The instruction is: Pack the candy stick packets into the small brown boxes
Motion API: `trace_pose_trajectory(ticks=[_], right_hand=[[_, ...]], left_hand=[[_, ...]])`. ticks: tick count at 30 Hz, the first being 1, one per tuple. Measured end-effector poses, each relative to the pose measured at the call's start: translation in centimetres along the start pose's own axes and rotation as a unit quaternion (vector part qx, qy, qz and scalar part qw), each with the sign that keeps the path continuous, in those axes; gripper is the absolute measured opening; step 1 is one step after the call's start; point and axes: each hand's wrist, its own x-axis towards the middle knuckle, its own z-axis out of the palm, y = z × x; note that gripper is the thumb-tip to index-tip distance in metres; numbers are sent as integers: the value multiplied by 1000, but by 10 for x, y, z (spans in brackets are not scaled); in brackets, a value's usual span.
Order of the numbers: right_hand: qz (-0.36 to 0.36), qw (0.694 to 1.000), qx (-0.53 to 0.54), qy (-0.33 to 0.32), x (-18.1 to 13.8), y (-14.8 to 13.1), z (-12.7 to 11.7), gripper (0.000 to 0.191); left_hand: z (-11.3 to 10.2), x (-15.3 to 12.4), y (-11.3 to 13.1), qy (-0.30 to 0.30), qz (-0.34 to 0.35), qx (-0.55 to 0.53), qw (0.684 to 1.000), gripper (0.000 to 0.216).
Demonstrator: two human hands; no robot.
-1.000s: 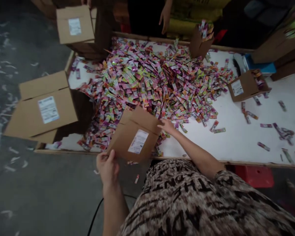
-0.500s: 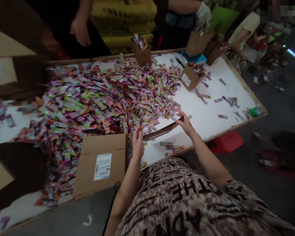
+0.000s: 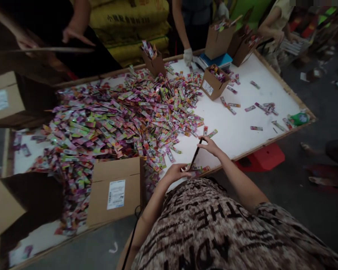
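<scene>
Between my hands is a thin flat piece of cardboard, turned almost edge-on so that it shows as a dark slanted strip. My left hand closes on its near end, close to my shirt. At its far end the fingers of my right hand pinch the edge. A large heap of small colourful packets covers the table beyond and left of my hands. A few loose packets lie beneath the cardboard, partly hidden by it.
A labelled carton stands left of my left arm. Small packet-filled boxes stand near the far edge, by a blue book. Co-workers' hands are across the table. A red stool is beyond the near edge.
The cardboard has swung from lying crosswise to a steep slant, nearly edge-on. My left hand has moved right and toward my body. Across the table, a co-worker's gloved hand has reached down to the tabletop.
</scene>
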Motion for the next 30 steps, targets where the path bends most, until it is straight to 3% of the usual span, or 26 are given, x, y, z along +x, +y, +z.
trace_pose_trajectory(ticks=[4,7,11,17,21,25,28,30], right_hand=[[17,999,4,-44,2,5,-11,69],[13,995,0,-94,7,8,-22,72],[32,990,6,-137,9,11,-35,79],[53,993,-23,-105,1,19,-52,80],[46,997,-58,-27,2,30,-44,66],[56,995,-68,38,3,35,-20,55],[42,995,-82,28,5,30,-16,53],[39,995,-87,-14,4,24,-23,57]], left_hand=[[0,-1,-13,-66,20,27,997,66],[-2,4,-21,-65,3,-14,998,78],[-1,8,-23,-54,30,-46,997,70],[-6,-4,-28,113,64,-7,992,43],[3,-3,-24,92,54,-17,994,33],[21,26,-5,63,61,-16,996,51],[22,44,2,17,54,25,998,62],[12,47,-1,17,74,36,996,53]])
